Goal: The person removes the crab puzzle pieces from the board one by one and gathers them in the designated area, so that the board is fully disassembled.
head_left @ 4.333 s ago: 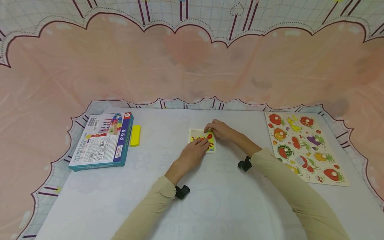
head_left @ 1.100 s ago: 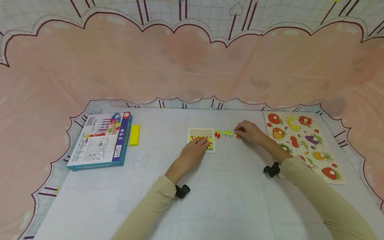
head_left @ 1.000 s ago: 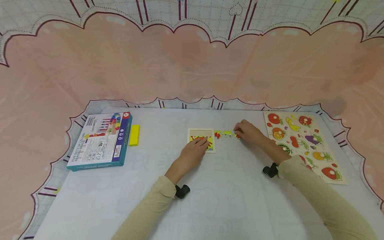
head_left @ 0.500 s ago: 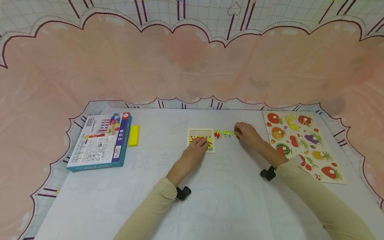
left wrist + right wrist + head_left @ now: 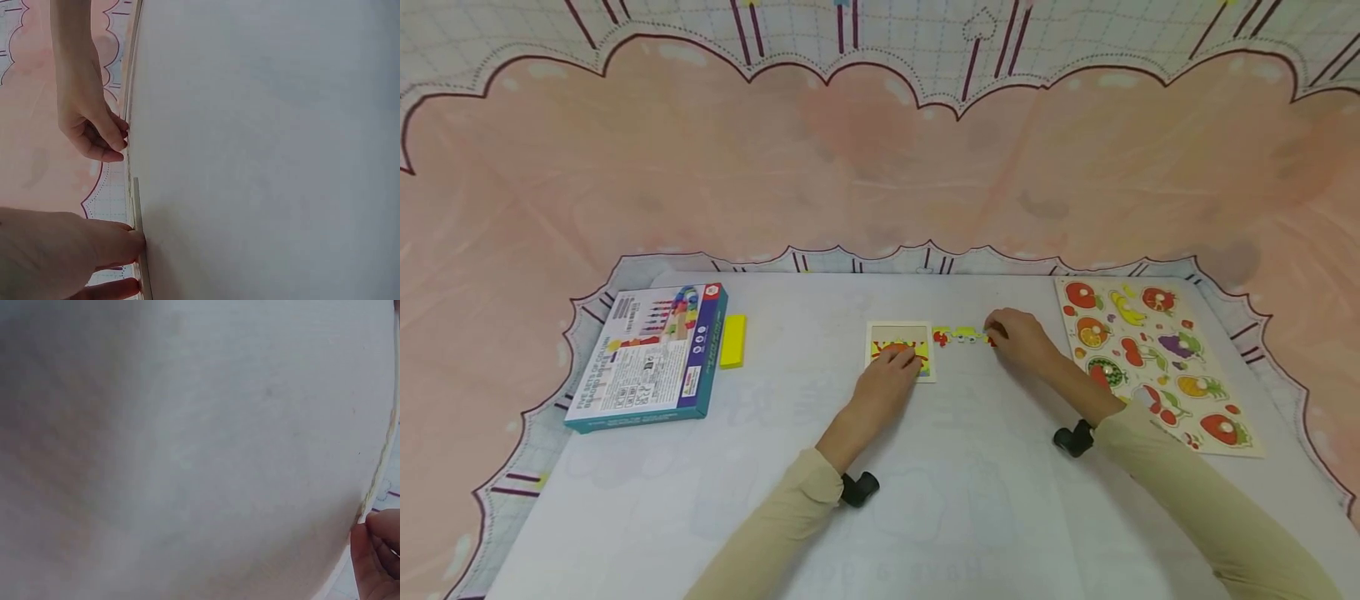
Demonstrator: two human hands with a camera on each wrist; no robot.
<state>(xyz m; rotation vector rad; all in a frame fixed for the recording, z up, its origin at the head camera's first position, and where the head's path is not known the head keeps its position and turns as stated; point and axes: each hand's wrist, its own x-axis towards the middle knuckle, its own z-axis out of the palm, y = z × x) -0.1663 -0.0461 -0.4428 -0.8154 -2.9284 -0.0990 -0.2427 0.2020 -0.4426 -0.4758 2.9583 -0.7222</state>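
A small puzzle board (image 5: 890, 332) with a pale wooden frame lies mid-table. Bare backing shows in its upper part; a yellow and red picture fills the lower part. My left hand (image 5: 887, 379) rests on the lower right of the board, fingers laid across it; in the left wrist view the hand sits at the board's thin edge. A short row of yellow puzzle pieces (image 5: 966, 335) with a red claw and white eyes extends right from the board. At the row's far end my right hand (image 5: 1019, 337) pinches a puzzle piece (image 5: 991, 341) between thumb and finger, mostly covered by the fingertips.
A flat box (image 5: 640, 358) lies on the left of the white table, with a yellow block (image 5: 733, 341) along its right side. On the right lies a large fruit puzzle board (image 5: 1180, 400), partly under the right sleeve. Patterned cloth hangs behind.
My right hand has gone from the small board to its right, where a row of pieces now lies; the board's upper part is bare. Over the last second both hands barely move.
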